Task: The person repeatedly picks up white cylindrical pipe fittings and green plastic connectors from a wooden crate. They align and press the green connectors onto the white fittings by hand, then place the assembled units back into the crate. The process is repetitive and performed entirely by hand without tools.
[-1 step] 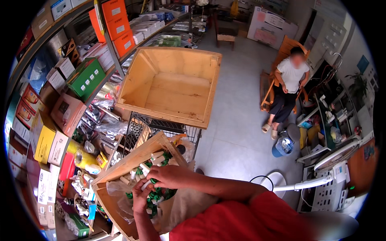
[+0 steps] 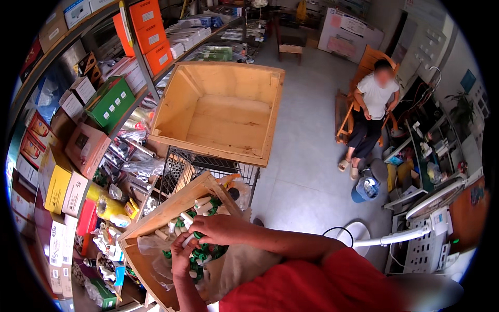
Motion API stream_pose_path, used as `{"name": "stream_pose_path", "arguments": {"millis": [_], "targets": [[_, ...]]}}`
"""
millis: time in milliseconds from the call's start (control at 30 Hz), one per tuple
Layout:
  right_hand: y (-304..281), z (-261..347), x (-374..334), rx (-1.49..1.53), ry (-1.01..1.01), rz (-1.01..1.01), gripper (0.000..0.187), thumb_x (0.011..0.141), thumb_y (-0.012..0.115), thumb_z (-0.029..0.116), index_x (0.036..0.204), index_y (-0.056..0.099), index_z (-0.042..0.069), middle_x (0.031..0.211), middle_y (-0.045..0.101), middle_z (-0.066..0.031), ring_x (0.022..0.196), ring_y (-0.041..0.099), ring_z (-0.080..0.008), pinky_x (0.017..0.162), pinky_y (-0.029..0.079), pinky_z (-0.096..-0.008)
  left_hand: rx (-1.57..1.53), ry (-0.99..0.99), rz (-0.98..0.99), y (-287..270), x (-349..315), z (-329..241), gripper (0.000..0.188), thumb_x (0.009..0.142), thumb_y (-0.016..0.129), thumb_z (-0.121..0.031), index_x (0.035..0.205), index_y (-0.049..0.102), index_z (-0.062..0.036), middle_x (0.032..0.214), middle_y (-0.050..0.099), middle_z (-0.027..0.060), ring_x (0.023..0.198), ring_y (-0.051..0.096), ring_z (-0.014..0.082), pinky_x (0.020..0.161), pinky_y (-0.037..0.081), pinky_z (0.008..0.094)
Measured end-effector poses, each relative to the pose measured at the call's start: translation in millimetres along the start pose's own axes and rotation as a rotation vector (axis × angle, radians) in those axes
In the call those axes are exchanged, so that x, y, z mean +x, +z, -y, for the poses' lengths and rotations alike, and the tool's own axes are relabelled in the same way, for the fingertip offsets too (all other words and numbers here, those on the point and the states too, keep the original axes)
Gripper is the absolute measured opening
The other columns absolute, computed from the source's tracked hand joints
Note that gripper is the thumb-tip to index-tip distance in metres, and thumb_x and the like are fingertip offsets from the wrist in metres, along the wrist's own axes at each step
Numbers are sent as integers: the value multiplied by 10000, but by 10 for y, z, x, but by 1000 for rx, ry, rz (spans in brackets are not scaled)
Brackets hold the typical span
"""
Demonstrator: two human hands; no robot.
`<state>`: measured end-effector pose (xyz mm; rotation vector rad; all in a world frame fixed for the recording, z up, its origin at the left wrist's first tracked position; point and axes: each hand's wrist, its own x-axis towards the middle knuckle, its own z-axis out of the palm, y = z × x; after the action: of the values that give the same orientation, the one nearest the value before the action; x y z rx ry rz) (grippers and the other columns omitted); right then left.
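Observation:
Both of my hands meet above a wooden box (image 2: 136,258) that holds many loose white and green cylindrical pieces (image 2: 204,208). My left hand (image 2: 181,256) is closed on a short white cylindrical piece (image 2: 188,239), gripped between thumb and fingers. Coming in from the right, my right hand (image 2: 212,229) has its fingers bent and closed right beside that piece, with a bit of green showing under the fingertips. Whatever lies within the right fingers is hidden. Clear plastic film (image 2: 150,244) and beige cloth-like material (image 2: 241,265) lie in and over the box.
Beyond the box, a larger wooden crate (image 2: 228,119) with a bare inside rests on a wire cart (image 2: 182,164). Crowded shelves (image 2: 112,130) of cartons and parts line the left. A person sits in a wooden chair (image 2: 345,125) at right, near a blue bin (image 2: 365,191) and a white stand (image 2: 357,236).

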<state>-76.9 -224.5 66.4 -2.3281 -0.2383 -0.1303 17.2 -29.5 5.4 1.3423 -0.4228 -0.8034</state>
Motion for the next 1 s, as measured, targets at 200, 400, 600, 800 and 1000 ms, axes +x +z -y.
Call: {"name": "stream_pose_path", "arguments": {"millis": [200,400,600,800,1000], "targets": [[87,-42,9,78,12,-34,351,857,672,204,1153,520,95,1029,533,-99,884,631,-293,728,511,-431,-31,27,-21,-21,-24,-18,252,868,702,-137,1077,649,-6,830,660,24,719,600,116,713,469,265],[56,-46,1,40,15,32,345,871,659,209,1166,523,96,1024,537,-101,879,627,-302,730,509,-433,-1,26,0,9,-27,-30,268,866,703,-158,1075,644,-1,853,661,32,724,603,125,718,479,280],[100,-102,-10,2,-36,13,349,867,662,221,1160,522,93,1021,542,-104,854,628,-311,709,509,-437,-5,18,3,34,-32,-48,258,869,702,-153,1068,646,0,842,659,26,727,599,119,715,474,273],[108,-97,-12,5,-50,1,337,856,673,234,1116,533,73,994,563,-115,835,634,-322,702,513,-441,-8,12,9,10,-35,-22,252,866,709,-138,1063,646,6,824,653,27,731,595,113,710,468,258],[84,-61,-10,27,-24,5,324,834,701,243,1051,563,46,954,586,-136,854,641,-335,724,519,-439,-12,8,16,-25,-40,5,267,868,703,-160,1065,637,8,871,660,40,731,606,133,725,484,290]]}}
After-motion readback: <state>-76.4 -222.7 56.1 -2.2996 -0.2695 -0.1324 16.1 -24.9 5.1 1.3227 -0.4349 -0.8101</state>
